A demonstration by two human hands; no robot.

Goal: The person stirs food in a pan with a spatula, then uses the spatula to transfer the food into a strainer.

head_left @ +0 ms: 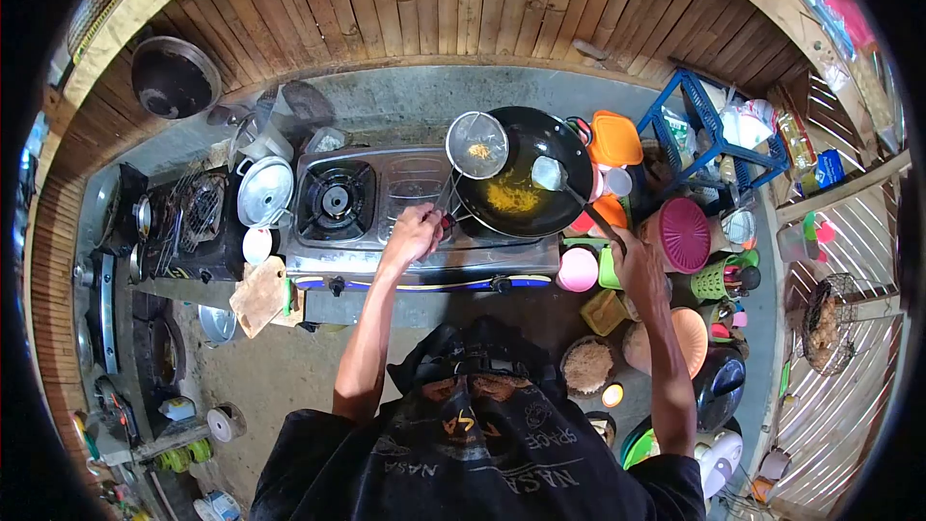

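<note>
A black wok [526, 140] sits on the right burner of the stove, with yellow-orange bits in oil [511, 197] at its bottom. My left hand [415, 234] is closed around the handle of a round wire strainer [477, 138], beside the wok's left side handle. The strainer is over the wok's left rim and has some golden bits [479, 150] in it. In my right hand [637, 259] is the dark handle of a spatula [550, 174]. Its pale, shiny blade is inside the wok, right of the yellow bits.
The stove [386, 253] has a bare left burner [335, 197]. Left of it are an aluminium pot [264, 191] and a cutting board [258, 297]. Plastic containers, a magenta lid [684, 234] and a blue rack [714, 125] crowd the right side. Another wok [176, 77] hangs on the wall.
</note>
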